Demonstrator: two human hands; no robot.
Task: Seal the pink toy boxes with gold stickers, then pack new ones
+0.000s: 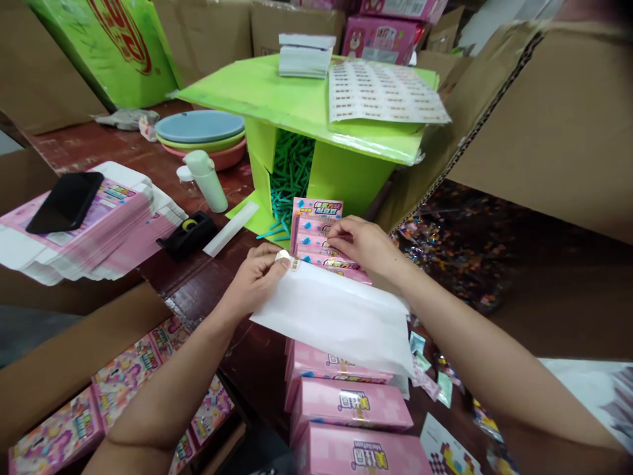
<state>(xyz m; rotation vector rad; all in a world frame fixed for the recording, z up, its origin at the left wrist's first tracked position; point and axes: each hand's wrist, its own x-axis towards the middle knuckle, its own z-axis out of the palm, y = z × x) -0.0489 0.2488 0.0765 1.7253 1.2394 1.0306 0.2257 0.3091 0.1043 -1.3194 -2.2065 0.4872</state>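
My left hand (262,274) pinches the upper left corner of a white sticker sheet (336,310). A small label with printed characters is beside the thumb; the rest of the sheet's visible face is blank. Behind the sheet stands a row of pink boxes (316,210), and more pink boxes (352,402) with yellow lettering continue below it, nearer to me. My right hand (363,244) is over the far boxes, its thumb and fingertips pinched together against the edge of one. Whatever lies between those fingertips is too small to make out.
A green carton (346,158) holding green sticks stands ahead, with a sheet of labels (386,92) on top. To the left are a tape dispenser (190,234), a pale green bottle (206,181) and a phone (66,201) on flattened boxes. Cardboard (554,132) rises at right.
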